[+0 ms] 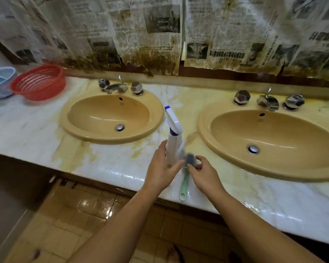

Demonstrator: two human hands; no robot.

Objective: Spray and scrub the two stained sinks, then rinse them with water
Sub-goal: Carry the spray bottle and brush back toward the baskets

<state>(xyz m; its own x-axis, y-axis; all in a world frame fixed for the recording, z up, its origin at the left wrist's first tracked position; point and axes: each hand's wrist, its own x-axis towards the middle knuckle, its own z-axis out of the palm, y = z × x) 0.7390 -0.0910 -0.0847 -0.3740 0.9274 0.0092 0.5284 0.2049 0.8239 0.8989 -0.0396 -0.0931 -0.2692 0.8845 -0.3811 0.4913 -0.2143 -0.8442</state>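
Left hand (160, 168): fingers wrapped round the lower body of the white spray bottle (174, 137), upright, nozzle pointing far-left. Right hand (205, 171): fingers curled on the blurred dark head of the brush (184, 185); green handle lies on the wet marble counter (27, 130), pointing near. Both sit between left sink (95, 114) and right sink (273, 141). Yellow staining surrounds the basins. Red basket (38, 82) far left.

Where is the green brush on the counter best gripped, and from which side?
Take the brush by its green handle, mid-length, coming from above at the front edge of the counter: the handle lies flat, its end pointing toward you, while the bristly head lies beside the spray bottle.
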